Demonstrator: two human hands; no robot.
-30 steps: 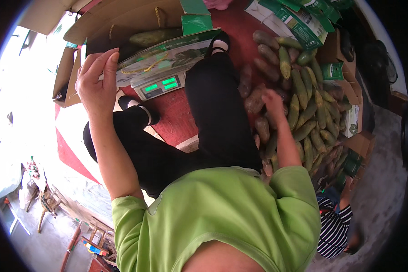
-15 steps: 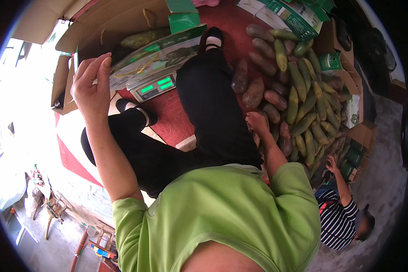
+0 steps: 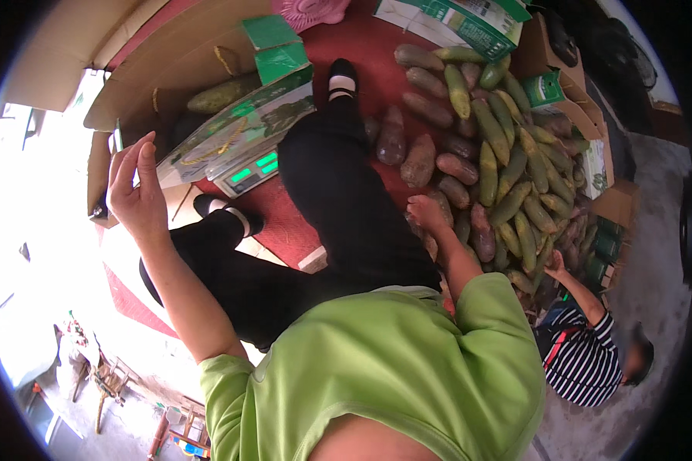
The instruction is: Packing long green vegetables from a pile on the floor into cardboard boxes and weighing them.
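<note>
My left hand [image 3: 136,192] is raised by the near side of an opened cardboard carton [image 3: 173,69]. Its thumb and fingers are drawn together; what they pinch, if anything, I cannot make out. One long green vegetable [image 3: 224,94] lies inside the carton. A scale [image 3: 246,174] with lit green displays shows beneath the carton's printed flap. Beside my right thigh, my right hand [image 3: 429,213] is closed at the edge of a vegetable pile. Long green-yellow cucumbers [image 3: 490,174] and reddish-brown oblong vegetables [image 3: 418,160] make up that pile. The right fingertips are hidden.
A co-worker in a striped shirt [image 3: 584,361] reaches toward the pile's right side. More cartons [image 3: 617,203] stand along the right, and a green-printed carton [image 3: 477,24] lies at the top. A pink basket [image 3: 309,11] sits on the red floor covering [image 3: 288,215].
The view has shifted, so the carton, scale and pile appear further left. Both my hands keep much the same closed shape. The co-worker's hand is higher against the pile.
</note>
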